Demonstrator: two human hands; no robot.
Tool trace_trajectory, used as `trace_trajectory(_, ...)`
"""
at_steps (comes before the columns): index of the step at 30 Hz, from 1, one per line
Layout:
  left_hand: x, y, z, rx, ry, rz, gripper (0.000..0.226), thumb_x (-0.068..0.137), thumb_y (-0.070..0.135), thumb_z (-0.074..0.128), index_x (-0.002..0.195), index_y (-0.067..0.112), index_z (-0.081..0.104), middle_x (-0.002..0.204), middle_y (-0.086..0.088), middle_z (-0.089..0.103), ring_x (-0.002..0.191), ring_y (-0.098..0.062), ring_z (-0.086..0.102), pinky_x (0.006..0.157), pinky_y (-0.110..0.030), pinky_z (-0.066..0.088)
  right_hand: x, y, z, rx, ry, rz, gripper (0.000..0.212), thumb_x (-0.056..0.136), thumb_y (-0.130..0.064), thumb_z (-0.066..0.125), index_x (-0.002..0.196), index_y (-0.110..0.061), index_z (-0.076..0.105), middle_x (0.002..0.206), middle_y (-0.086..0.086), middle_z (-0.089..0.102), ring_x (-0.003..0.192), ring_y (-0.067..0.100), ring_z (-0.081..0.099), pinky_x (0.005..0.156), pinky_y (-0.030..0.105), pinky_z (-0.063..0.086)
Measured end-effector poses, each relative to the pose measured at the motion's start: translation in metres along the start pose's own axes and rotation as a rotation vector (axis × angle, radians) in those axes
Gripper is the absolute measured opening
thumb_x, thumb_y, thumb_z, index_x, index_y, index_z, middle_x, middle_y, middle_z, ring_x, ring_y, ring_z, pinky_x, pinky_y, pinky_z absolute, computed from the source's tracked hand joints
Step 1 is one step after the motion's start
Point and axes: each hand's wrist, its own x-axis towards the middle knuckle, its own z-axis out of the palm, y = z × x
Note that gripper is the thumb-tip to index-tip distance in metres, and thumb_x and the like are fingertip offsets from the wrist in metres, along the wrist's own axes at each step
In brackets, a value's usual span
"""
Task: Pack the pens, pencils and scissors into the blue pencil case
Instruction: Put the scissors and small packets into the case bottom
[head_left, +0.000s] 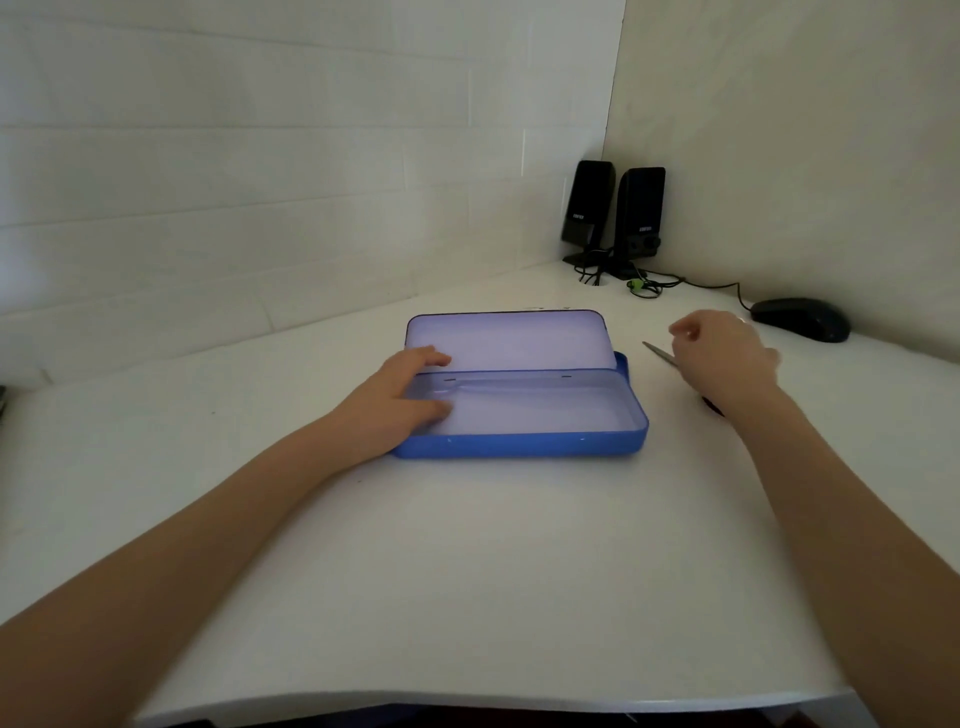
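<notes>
A smooth white surface (467, 571) fills most of what I see, set into a corner between a pale brick-patterned wall (234, 156) and a plain cream wall (805, 130); its near edge curves away below me. The blue pencil case (519, 447) lies open at the middle, a hard rounded box with a glossy pale inside, the lid (506, 340) tilted up behind; I see nothing in it. My left hands (400, 400) rests spread on its left end, fingers loose over the rim. My right hands (722, 358) curls above the scissors (658, 354) just right of the case; only a grey blade tip and a dark bit of handle show, and I cannot tell whether I grip them. Two black speakers (613, 213) stand in the corner with tangled cables (649, 283); a dark mouse (802, 318) sits nearby.
</notes>
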Motion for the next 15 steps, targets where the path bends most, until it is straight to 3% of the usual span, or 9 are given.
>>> trace_trajectory(2, -0.001, 0.002, 0.0, -0.071, -0.001, 0.018, 0.044, 0.086, 0.009, 0.062, 0.121, 0.033, 0.049, 0.136, 0.005, 0.042, 0.122, -0.01, 0.044, 0.094, -0.023, 0.045, -0.002, 0.002, 0.0, -0.209, -0.128, 0.092, 0.03, 0.09, -0.014, 0.045, 0.116, -0.018, 0.06, 0.122, 0.01, 0.057, 0.117, 0.031, 0.048, 0.101, 0.043, 0.028)
trace_trajectory(4, -0.002, 0.003, -0.001, -0.044, 0.018, 0.075, 0.047, 0.084, 0.003, 0.062, 0.114, 0.038, 0.051, 0.132, 0.003, 0.047, 0.118, -0.012, 0.046, 0.089, -0.018, 0.042, -0.005, 0.001, 0.006, -0.26, -0.194, 0.124, 0.028, 0.087, -0.009, 0.047, 0.11, -0.015, 0.061, 0.116, 0.012, 0.058, 0.112, 0.032, 0.05, 0.101, 0.046, 0.026)
trace_trajectory(7, -0.001, 0.004, 0.0, -0.06, 0.069, 0.126, 0.054, 0.076, -0.003, 0.06, 0.103, 0.043, 0.054, 0.125, 0.004, 0.054, 0.115, -0.014, 0.049, 0.092, -0.018, 0.038, -0.003, 0.001, 0.012, -0.259, -0.096, 0.073, 0.036, 0.085, -0.001, 0.047, 0.114, -0.016, 0.062, 0.119, 0.013, 0.059, 0.112, 0.032, 0.051, 0.098, 0.043, 0.031)
trace_trajectory(11, -0.001, 0.009, 0.001, -0.163, 0.069, 0.117, 0.052, 0.077, -0.016, 0.054, 0.093, 0.033, 0.06, 0.109, 0.013, 0.06, 0.098, -0.015, 0.055, 0.086, -0.021, 0.043, -0.001, 0.004, 0.016, -0.189, -0.057, -0.044, 0.044, 0.085, 0.004, 0.044, 0.122, -0.015, 0.059, 0.128, 0.015, 0.056, 0.118, 0.035, 0.05, 0.097, 0.042, 0.036)
trace_trajectory(15, 0.0, 0.01, 0.001, -0.138, 0.081, 0.114, 0.043, 0.08, -0.013, 0.052, 0.088, 0.028, 0.064, 0.1, 0.011, 0.064, 0.089, -0.014, 0.056, 0.079, -0.016, 0.044, -0.002, -0.001, 0.013, -0.152, 0.061, -0.179, 0.036, 0.089, 0.001, 0.043, 0.117, -0.01, 0.063, 0.119, 0.019, 0.059, 0.105, 0.038, 0.057, 0.084, 0.04, 0.045)
